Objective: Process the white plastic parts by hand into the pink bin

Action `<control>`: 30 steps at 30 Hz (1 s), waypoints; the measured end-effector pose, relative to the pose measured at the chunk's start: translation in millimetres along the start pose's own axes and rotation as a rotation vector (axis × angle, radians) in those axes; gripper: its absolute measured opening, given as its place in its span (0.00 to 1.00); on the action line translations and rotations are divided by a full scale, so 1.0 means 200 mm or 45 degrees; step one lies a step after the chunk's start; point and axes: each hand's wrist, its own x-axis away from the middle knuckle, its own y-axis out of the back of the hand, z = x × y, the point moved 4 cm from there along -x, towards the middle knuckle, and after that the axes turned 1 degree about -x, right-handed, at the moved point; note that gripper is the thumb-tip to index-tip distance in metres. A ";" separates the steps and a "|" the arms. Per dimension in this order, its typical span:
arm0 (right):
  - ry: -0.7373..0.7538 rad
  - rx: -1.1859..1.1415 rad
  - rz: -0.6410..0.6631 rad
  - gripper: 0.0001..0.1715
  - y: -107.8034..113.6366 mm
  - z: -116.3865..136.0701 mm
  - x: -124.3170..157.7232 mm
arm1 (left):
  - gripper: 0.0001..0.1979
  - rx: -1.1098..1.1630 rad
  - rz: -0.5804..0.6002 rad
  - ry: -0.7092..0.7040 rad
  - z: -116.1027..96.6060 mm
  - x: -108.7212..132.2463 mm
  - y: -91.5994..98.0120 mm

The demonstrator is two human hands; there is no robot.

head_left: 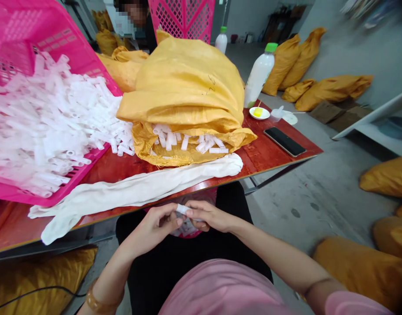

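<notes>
Over my lap, just off the table's front edge, a short white plastic tube (182, 209) lies between my two hands. My right hand (209, 215) is closed around it, thumb on top and fingers curled beneath. My left hand (159, 224) is curled, with its index finger and thumb at the tube's left end. Below the hands, a pink container (190, 235) with white pieces in it shows partly between my legs. On the table, a yellow woven sack (187, 83) lies with its mouth towards me, and similar white tubes (184, 142) spill at its opening.
A pink basket (79, 52) heaped with white tubes (56, 118) leans at left. A white cloth (138, 186) lies along the red table's (286, 164) edge. At right are a phone (284, 141), a bottle (260, 74) and a small dish (259, 113). Yellow sacks (365, 271) stand around; a person (135, 17) is behind.
</notes>
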 end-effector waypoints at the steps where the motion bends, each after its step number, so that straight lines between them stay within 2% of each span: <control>1: -0.015 -0.040 0.039 0.19 -0.01 0.00 0.00 | 0.14 -0.042 -0.025 -0.021 -0.02 0.01 0.01; 3: 0.030 0.066 0.043 0.17 -0.02 0.04 0.00 | 0.15 -0.124 -0.080 -0.061 -0.04 0.02 0.02; 4: 0.099 0.225 0.002 0.17 -0.02 0.06 0.01 | 0.15 -0.162 -0.106 -0.070 -0.04 0.03 0.01; 8: 0.399 1.198 -0.125 0.13 -0.05 0.19 0.02 | 0.15 -0.246 -0.181 -0.028 -0.02 0.06 -0.03; 11: 0.400 1.661 -0.117 0.08 -0.09 0.21 0.01 | 0.17 -0.221 -0.170 0.026 -0.02 0.08 -0.06; 14: 0.335 1.712 -0.161 0.06 -0.09 0.17 0.01 | 0.16 -0.224 -0.151 0.042 -0.03 0.09 -0.09; 17: 0.282 1.354 -0.244 0.08 -0.09 0.12 0.02 | 0.16 -0.233 -0.176 0.003 -0.04 0.09 -0.10; 19: 0.282 1.064 -0.298 0.14 -0.09 0.08 0.04 | 0.15 -0.206 -0.202 -0.015 -0.03 0.10 -0.11; 22: 0.301 0.901 -0.323 0.20 -0.09 0.02 0.07 | 0.11 -0.069 -0.197 0.029 0.02 0.10 -0.13; 24: 0.313 1.045 -0.315 0.19 -0.08 -0.01 0.08 | 0.09 0.081 -0.142 0.090 0.05 0.10 -0.15; 26: 0.369 1.365 -0.338 0.17 -0.06 -0.03 0.08 | 0.05 0.273 -0.062 0.169 0.07 0.09 -0.17; 27: 0.423 1.559 -0.362 0.16 -0.05 -0.03 0.08 | 0.06 0.383 -0.024 0.217 0.07 0.09 -0.18; 30: 0.574 2.016 -0.410 0.16 -0.01 -0.04 0.07 | 0.17 0.706 0.024 0.355 0.07 0.07 -0.20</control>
